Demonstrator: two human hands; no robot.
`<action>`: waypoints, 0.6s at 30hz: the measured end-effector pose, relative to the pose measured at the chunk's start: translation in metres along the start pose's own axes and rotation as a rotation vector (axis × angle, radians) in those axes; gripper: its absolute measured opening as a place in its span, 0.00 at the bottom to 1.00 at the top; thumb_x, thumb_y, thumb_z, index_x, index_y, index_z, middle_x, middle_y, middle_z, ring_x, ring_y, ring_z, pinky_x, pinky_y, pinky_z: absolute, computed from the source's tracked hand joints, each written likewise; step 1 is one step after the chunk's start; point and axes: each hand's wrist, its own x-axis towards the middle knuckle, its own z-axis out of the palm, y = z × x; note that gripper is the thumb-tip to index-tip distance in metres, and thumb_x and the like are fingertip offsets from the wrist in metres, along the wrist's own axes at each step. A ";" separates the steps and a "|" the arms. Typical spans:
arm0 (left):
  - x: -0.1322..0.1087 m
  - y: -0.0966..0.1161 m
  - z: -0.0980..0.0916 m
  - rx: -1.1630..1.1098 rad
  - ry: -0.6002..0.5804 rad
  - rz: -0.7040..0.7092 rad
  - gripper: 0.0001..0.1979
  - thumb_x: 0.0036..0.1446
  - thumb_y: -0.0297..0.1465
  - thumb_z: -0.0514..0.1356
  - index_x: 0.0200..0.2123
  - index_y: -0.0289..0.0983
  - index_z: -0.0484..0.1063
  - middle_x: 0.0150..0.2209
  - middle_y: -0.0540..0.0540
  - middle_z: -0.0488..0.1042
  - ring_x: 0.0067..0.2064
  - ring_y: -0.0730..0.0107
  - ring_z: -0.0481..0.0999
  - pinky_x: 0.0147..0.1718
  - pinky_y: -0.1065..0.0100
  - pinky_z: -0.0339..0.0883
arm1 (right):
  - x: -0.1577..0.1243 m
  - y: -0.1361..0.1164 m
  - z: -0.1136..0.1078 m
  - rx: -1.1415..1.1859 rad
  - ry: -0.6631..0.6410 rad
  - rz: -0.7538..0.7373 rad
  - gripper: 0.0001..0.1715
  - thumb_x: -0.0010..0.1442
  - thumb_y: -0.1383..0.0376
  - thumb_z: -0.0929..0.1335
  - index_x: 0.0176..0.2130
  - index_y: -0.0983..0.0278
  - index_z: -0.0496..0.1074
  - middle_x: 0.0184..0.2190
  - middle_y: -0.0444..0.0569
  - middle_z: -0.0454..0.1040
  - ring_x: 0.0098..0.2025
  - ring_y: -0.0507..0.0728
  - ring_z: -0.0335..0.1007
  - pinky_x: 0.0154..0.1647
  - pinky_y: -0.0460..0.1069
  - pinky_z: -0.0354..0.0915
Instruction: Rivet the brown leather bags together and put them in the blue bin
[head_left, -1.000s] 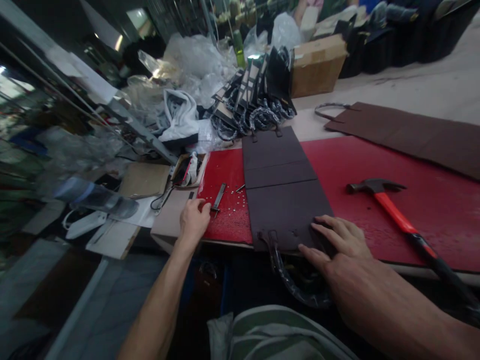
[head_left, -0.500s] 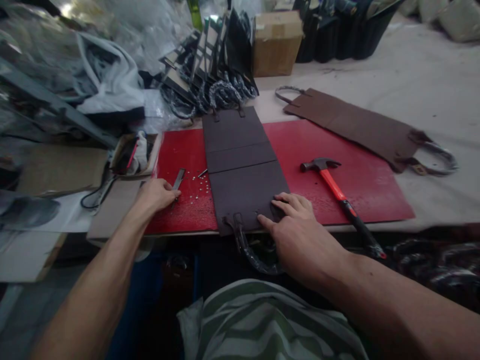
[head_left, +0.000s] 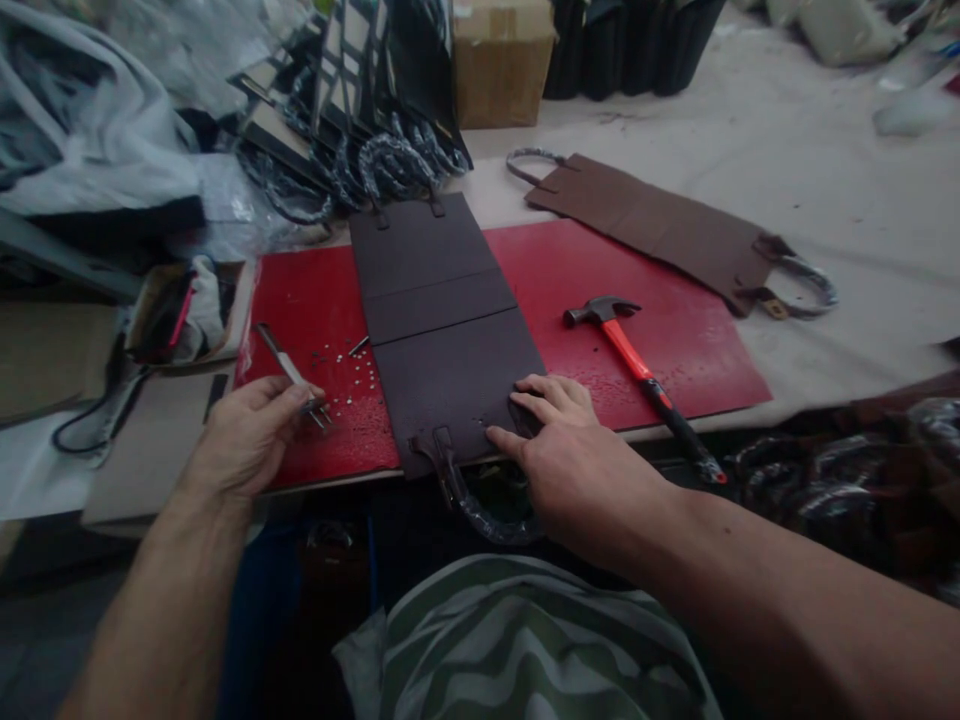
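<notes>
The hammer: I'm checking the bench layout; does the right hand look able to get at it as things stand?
Probably yes: the hammer lies to the right of the right hand, partly on the red board, with nothing visible between them. That hand is on the dark panel, though.

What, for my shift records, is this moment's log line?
left hand: holding metal tool; right hand: on dark panel; hammer: partly on red mat

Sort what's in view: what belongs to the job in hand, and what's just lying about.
In use, or likely so:
pronged metal tool, in the left hand
dark brown bag panel, under the right hand
red mat, under most of the panel
claw hammer, lying nearby

Apparently just lying about:
cardboard box
grey garment
crumpled clear plastic
</notes>
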 end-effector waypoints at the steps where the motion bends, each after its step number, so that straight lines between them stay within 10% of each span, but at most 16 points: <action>1: -0.010 0.000 0.012 -0.074 -0.007 0.034 0.20 0.35 0.36 0.75 0.32 0.34 0.75 0.31 0.45 0.77 0.33 0.69 0.76 0.33 0.71 0.72 | 0.000 0.001 0.001 0.018 0.012 0.005 0.20 0.60 0.57 0.70 0.51 0.56 0.78 0.58 0.55 0.68 0.64 0.70 0.54 0.65 0.67 0.52; 8: -0.046 -0.014 0.073 -0.277 -0.049 0.178 0.21 0.39 0.33 0.74 0.37 0.36 0.72 0.33 0.49 0.77 0.36 0.71 0.77 0.42 0.67 0.75 | 0.002 0.013 0.011 0.037 0.044 -0.032 0.21 0.59 0.55 0.71 0.52 0.52 0.77 0.58 0.54 0.68 0.62 0.70 0.56 0.62 0.68 0.55; 15: -0.024 -0.003 0.040 0.357 0.169 0.371 0.11 0.53 0.31 0.64 0.40 0.35 0.70 0.34 0.47 0.76 0.33 0.70 0.76 0.35 0.69 0.70 | -0.001 0.041 0.045 0.055 0.355 -0.282 0.22 0.62 0.56 0.63 0.52 0.50 0.76 0.59 0.56 0.66 0.61 0.76 0.58 0.55 0.73 0.56; 18: -0.010 0.001 0.026 0.680 0.234 0.320 0.09 0.54 0.27 0.62 0.40 0.35 0.71 0.34 0.45 0.77 0.34 0.68 0.76 0.37 0.67 0.70 | 0.012 0.053 0.067 0.115 0.457 -0.166 0.20 0.63 0.55 0.62 0.48 0.54 0.76 0.53 0.57 0.71 0.53 0.75 0.66 0.49 0.70 0.61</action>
